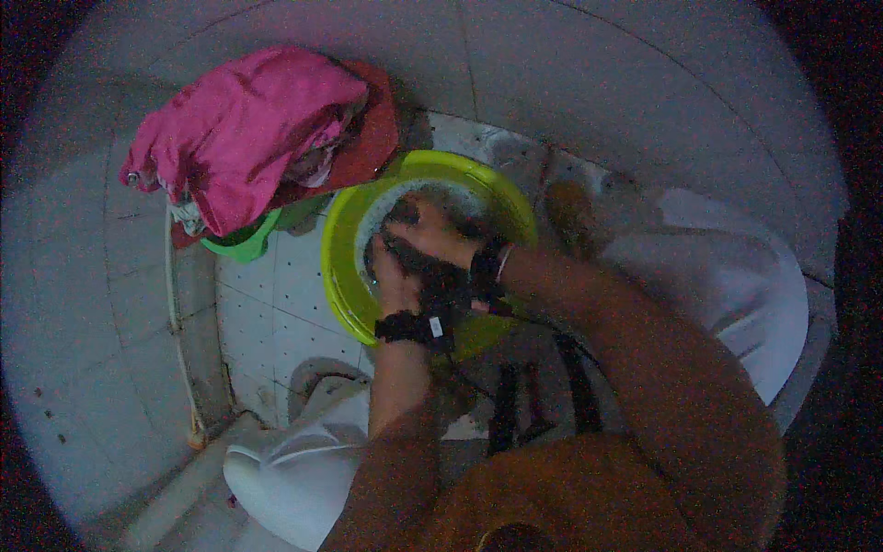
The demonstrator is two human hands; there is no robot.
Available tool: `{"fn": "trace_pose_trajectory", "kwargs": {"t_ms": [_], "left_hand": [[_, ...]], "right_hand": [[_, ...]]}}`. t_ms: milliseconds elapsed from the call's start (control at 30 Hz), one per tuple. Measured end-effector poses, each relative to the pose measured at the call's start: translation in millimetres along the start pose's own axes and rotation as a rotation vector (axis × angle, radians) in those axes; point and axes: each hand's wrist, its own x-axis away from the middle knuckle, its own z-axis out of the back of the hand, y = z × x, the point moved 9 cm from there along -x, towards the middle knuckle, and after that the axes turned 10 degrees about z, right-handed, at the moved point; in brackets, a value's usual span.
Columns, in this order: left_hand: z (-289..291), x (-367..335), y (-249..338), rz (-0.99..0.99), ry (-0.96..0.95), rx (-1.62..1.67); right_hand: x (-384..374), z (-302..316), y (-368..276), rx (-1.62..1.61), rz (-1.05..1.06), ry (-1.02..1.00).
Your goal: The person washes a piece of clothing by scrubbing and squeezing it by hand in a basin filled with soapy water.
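Observation:
A yellow-green basin [338, 276] with foamy water [451, 191] stands on the floor before me. Both my hands are down inside it, close together, with black bands around the wrists. Dark wet cloth [432, 276] lies bunched between them. My left hand [395, 279] has its fingers curled into the cloth at the basin's left side. My right hand [434, 235] reaches across from the right, thumb and fingers closed on the same cloth. In this dim light the fingertips are partly hidden by cloth and foam.
A pink garment [267, 120] is heaped with other cloth on a red support [382, 124] at the far left. Part of a green container [244, 241] shows beneath. Tiled walls [570, 83] close in behind and left. A thin pipe [172, 276] runs along the left wall.

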Motion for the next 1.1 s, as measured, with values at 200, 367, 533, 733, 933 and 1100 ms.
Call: {"fn": "trace_pose_trajectory", "kwargs": {"t_ms": [200,367,533,733,933,1100], "left_hand": [[-39,34,31,-0.73,0.041,-1.332],[-20,-19,-18,0.058,-0.111,0.044],[27,1,30,-1.018,0.388,-1.332],[117,-77,5,-0.583,0.35,-0.966],[48,-44,-37,0.103,-0.097,-0.025],[12,-20,-6,-0.137,-0.236,-0.198]], "right_hand": [[5,2,22,0.041,-0.186,-0.023],[-15,53,20,0.172,-0.053,0.011],[18,17,19,0.8,0.235,-0.102],[33,-5,66,0.8,0.197,-0.653],[30,-4,71,0.482,-0.021,-0.521],[27,-25,-4,0.088,0.249,-0.342]]}}
